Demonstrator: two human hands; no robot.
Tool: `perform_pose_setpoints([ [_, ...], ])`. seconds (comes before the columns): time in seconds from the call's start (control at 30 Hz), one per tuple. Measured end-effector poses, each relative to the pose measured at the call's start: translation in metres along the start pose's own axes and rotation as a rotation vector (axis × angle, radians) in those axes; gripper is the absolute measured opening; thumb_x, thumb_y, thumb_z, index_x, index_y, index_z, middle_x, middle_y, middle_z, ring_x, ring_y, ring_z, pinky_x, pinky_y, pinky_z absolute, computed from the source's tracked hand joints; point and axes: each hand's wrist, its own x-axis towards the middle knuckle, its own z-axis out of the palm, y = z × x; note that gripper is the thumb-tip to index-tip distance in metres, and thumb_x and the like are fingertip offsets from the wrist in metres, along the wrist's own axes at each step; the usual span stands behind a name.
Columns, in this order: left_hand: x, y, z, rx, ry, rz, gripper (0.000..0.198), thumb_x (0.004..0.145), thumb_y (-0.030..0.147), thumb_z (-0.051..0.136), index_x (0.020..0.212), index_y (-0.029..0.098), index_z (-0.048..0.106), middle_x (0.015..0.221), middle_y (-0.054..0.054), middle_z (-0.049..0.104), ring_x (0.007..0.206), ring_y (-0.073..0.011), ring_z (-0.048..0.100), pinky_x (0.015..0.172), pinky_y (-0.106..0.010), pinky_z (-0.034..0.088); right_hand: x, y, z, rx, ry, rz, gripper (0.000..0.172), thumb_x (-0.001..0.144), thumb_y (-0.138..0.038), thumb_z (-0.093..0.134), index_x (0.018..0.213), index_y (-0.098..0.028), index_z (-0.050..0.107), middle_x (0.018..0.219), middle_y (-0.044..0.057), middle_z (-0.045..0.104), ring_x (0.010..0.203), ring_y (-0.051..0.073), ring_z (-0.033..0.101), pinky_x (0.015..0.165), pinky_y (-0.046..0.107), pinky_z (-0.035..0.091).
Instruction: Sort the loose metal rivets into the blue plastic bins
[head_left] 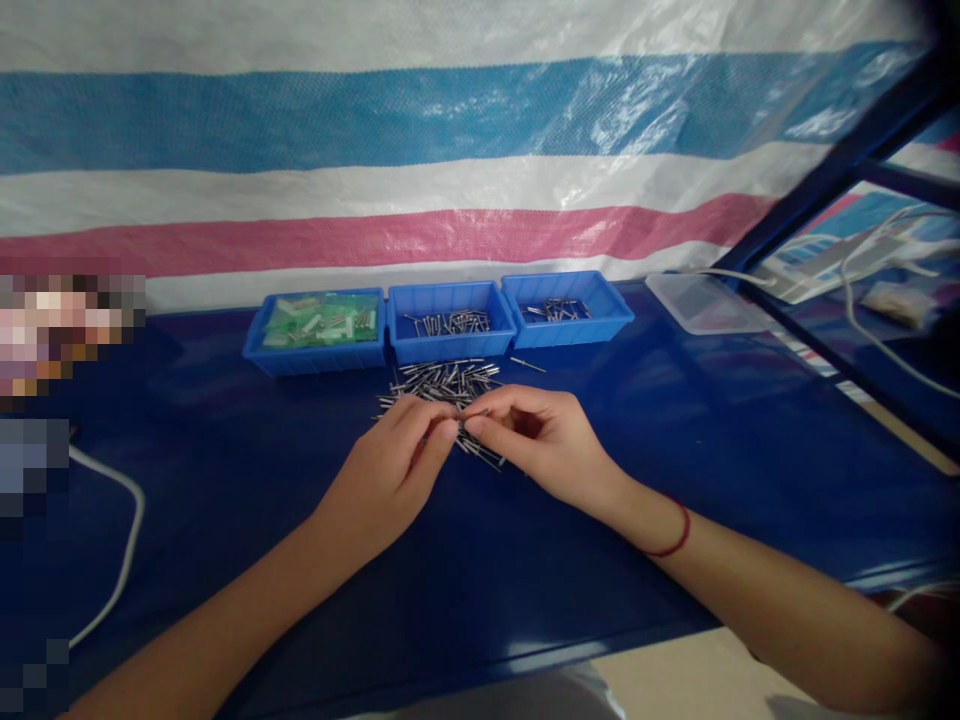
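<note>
My left hand (397, 455) and my right hand (544, 430) meet fingertip to fingertip above a heap of thin metal pins (439, 382). Both are closed in a pinch. Between the fingertips is a small thin metal pin (480, 412), mostly covered by the fingers. The heap's pins look like blind rivets, each with a thicker part and a narrow stem, though they are too small to be sure. A single loose pin (529, 365) lies to the right of the heap.
Behind the heap stand three blue bins in a row: the left bin (322, 360) holds a green bag of small parts, the middle bin (450, 350) and right bin (577, 332) hold metal pins. A clear plastic lid (701, 305), white cable (135, 520) and blue frame (832, 190) are nearby.
</note>
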Motion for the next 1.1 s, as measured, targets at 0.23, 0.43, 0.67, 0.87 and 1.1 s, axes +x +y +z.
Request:
perform_pose_setpoints([
  [0.23, 0.000, -0.004, 0.000, -0.002, 0.001, 0.006, 0.015, 0.095, 0.028, 0.048, 0.100, 0.019, 0.060, 0.087, -0.001, 0.055, 0.080, -0.0136, 0.054, 0.075, -0.027, 0.042, -0.001, -0.001, -0.001, -0.044, -0.030, -0.026, 0.015, 0.080, -0.031, 0.067, 0.088, -0.019, 0.073, 0.073, 0.002, 0.068, 0.059, 0.010, 0.054, 0.051, 0.024, 0.040],
  [0.43, 0.000, -0.004, 0.000, 0.065, 0.108, 0.013, 0.008, 0.093, 0.024, 0.050, 0.097, 0.020, 0.056, 0.093, -0.002, 0.052, 0.081, -0.0142, 0.054, 0.075, -0.028, 0.044, -0.001, 0.000, -0.001, -0.108, -0.001, -0.070, 0.014, 0.081, -0.028, 0.066, 0.089, -0.018, 0.073, 0.063, -0.001, 0.062, 0.049, 0.007, 0.043, 0.045, 0.022, 0.033],
  [0.67, -0.004, 0.000, -0.001, 0.119, 0.198, 0.058, 0.007, 0.092, 0.026, 0.051, 0.096, 0.020, 0.054, 0.096, -0.003, 0.053, 0.085, -0.0156, 0.054, 0.075, -0.028, 0.046, 0.002, 0.001, -0.001, -0.236, -0.065, -0.126, 0.015, 0.083, -0.029, 0.063, 0.088, -0.019, 0.073, 0.071, 0.002, 0.066, 0.056, 0.010, 0.050, 0.051, 0.024, 0.040],
  [0.87, 0.004, -0.006, -0.022, 0.305, 0.186, -0.026, 0.026, 0.091, 0.035, 0.052, 0.112, 0.019, 0.054, 0.103, -0.005, 0.056, 0.084, -0.0169, 0.056, 0.075, -0.029, 0.045, 0.021, 0.008, -0.019, -0.026, 0.173, 0.000, 0.018, 0.083, -0.033, 0.063, 0.087, -0.019, 0.074, 0.065, -0.002, 0.060, 0.056, 0.009, 0.048, 0.052, 0.023, 0.038],
  [1.1, 0.009, -0.025, -0.050, 0.425, -0.244, 0.062, 0.018, 0.091, 0.034, 0.051, 0.089, 0.020, 0.062, 0.089, -0.001, 0.060, 0.080, -0.0168, 0.058, 0.071, -0.027, 0.043, 0.054, 0.020, -0.062, 0.252, 0.550, 0.093, 0.034, 0.072, -0.048, 0.072, 0.086, -0.017, 0.067, 0.055, -0.007, 0.040, 0.042, 0.005, 0.030, 0.037, 0.021, 0.023],
])
